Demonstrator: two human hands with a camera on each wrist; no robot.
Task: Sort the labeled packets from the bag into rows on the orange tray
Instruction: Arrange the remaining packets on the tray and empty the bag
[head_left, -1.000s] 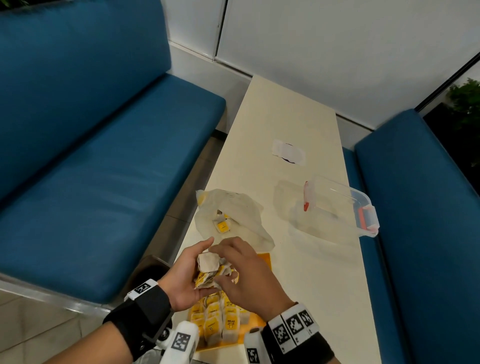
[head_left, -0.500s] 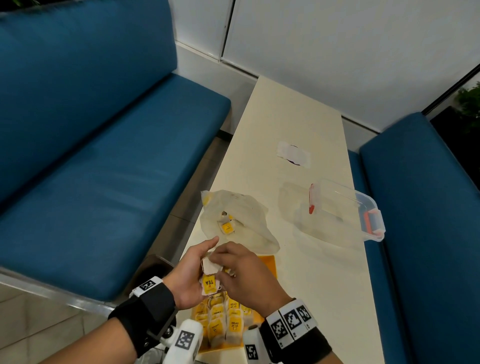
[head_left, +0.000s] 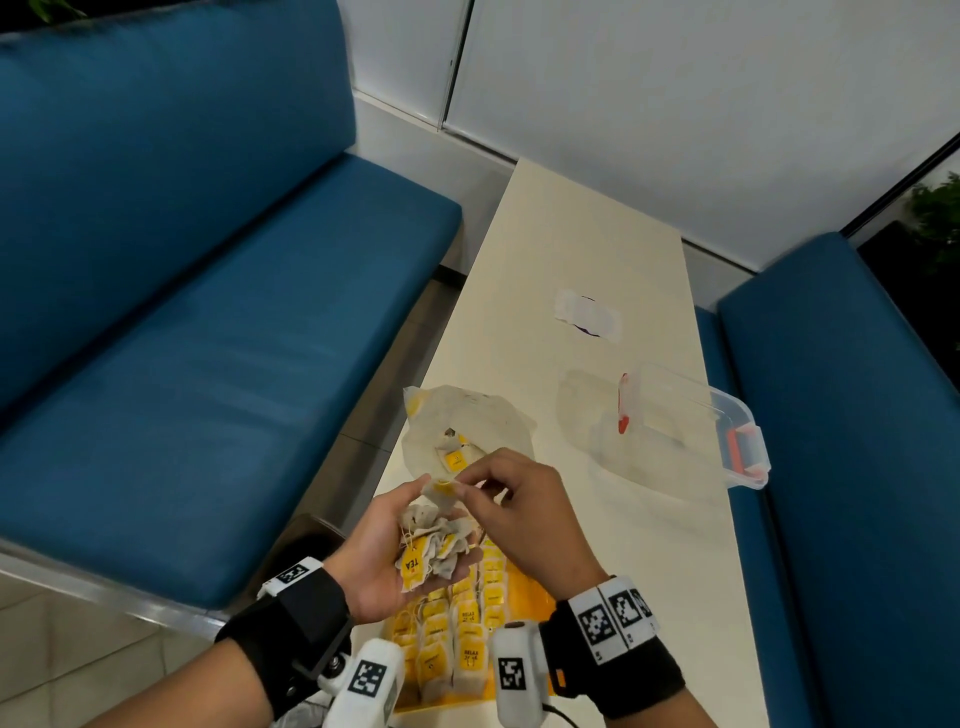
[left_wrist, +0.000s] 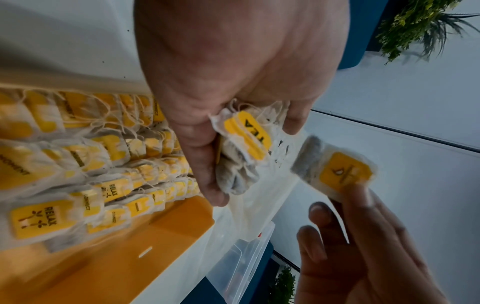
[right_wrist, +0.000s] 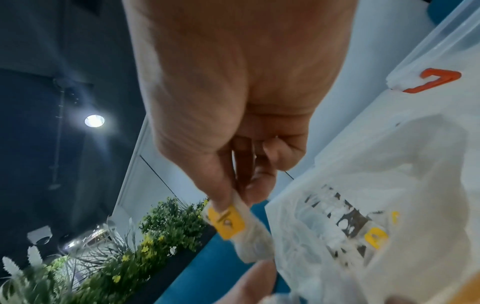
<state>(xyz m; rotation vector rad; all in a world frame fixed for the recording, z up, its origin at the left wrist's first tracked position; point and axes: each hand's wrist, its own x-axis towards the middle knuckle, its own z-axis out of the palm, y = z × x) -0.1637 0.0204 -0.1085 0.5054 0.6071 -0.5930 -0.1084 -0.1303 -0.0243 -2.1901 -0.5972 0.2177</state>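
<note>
Papery packet (left_wrist: 335, 170) pinched, R hand (head_left: 524, 512).

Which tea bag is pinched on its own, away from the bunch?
The single tea bag pinched by the right hand. The others sit bunched in the left hand, lie in rows on the orange tray, or remain in the plastic bag.

Table (head_left: 587, 249): long, narrow, cream-coloured top, set between two blue benches; on it, at the near end, an orange tray (head_left: 537, 603) with rows of yellow-labelled packets (head_left: 470, 631); just beyond the tray, a crumpled translucent bag (head_left: 467, 421) with a few packets inside; to the right, a clear plastic box (head_left: 691, 426) with orange clips; farther along, a white wrapper (head_left: 587, 316).
</note>
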